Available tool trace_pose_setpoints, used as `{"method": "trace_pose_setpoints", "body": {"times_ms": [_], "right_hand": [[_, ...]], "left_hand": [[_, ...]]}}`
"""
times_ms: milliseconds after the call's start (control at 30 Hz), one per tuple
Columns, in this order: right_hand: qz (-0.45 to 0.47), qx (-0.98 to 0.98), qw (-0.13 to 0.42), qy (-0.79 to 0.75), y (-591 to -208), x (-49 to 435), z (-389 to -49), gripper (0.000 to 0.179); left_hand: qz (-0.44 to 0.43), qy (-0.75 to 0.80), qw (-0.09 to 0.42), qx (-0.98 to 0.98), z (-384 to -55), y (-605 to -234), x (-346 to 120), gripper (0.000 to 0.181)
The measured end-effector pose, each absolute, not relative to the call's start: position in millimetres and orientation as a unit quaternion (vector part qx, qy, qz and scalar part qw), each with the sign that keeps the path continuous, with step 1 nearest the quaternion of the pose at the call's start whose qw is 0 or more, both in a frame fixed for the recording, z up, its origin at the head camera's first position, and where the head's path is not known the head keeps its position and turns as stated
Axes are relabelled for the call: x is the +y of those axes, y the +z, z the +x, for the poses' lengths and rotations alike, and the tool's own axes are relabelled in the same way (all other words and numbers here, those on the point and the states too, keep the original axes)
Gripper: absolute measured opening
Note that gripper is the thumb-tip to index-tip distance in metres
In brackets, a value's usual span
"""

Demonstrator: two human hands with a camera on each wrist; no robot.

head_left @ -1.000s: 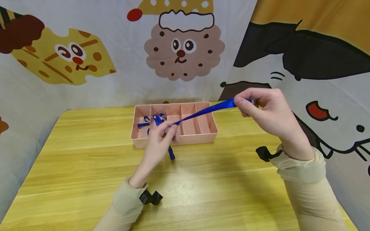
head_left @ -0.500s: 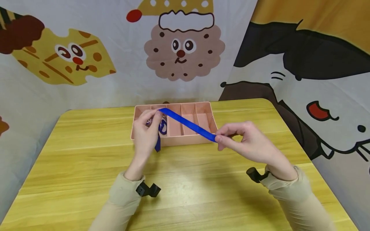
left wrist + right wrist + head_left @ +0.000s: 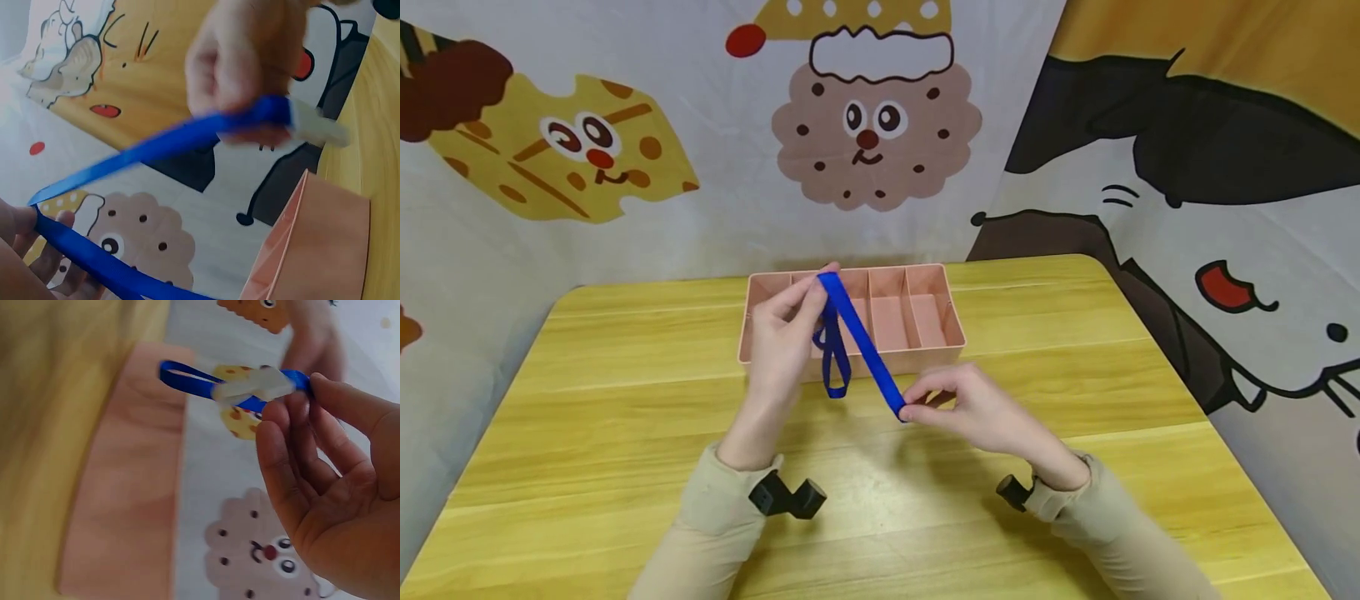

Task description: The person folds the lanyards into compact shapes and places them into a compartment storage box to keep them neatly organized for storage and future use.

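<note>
A blue lanyard (image 3: 868,350) of flat ribbon slants down between the two hands. My left hand (image 3: 781,329) pinches it at its upper bend, over the left part of a pink box. Below those fingers a loop of the ribbon (image 3: 836,367) hangs before the box's front wall. Lower and to the right, my right hand (image 3: 966,407) pinches the other end between thumb and fingertips. In the right wrist view a whitish plastic piece (image 3: 256,386) sits at that end, somewhat blurred. The left hand covers much of the box's left compartments.
The pink divided box (image 3: 880,363) stands at the back of the wooden table (image 3: 625,417). Its right compartments show bare floors. Behind the table hangs a cloth with cartoon figures (image 3: 877,133). A small black camera is on each wrist.
My right hand has come down and leftward with its end of the lanyard. My left hand has moved left and up, and a hanging loop now shows below it.
</note>
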State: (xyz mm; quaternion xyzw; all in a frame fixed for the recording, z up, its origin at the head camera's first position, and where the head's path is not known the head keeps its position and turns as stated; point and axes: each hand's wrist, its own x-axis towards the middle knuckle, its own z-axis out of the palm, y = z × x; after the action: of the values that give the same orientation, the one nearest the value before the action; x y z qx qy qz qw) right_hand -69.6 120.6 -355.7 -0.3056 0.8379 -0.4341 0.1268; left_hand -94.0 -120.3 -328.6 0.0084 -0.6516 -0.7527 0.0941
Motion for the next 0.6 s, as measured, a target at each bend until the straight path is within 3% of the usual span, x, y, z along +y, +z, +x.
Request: {"method": "trace_pose_setpoints", "body": {"times_ms": [400,600], "right_hand": [[-0.266,0.849,0.123,-0.440,-385.0,98.4,-80.8,0.009],[-0.261,0.853,0.113,-0.438,-389.0,94.1,-84.0,0.010]], "left_hand": [[-0.047,-0.822,-0.030,-0.567,-86.5,-328.3,-111.3,0.039],[-0.052,-0.831,-0.038,-0.553,-83.6,-328.1,-110.7,0.041]]}}
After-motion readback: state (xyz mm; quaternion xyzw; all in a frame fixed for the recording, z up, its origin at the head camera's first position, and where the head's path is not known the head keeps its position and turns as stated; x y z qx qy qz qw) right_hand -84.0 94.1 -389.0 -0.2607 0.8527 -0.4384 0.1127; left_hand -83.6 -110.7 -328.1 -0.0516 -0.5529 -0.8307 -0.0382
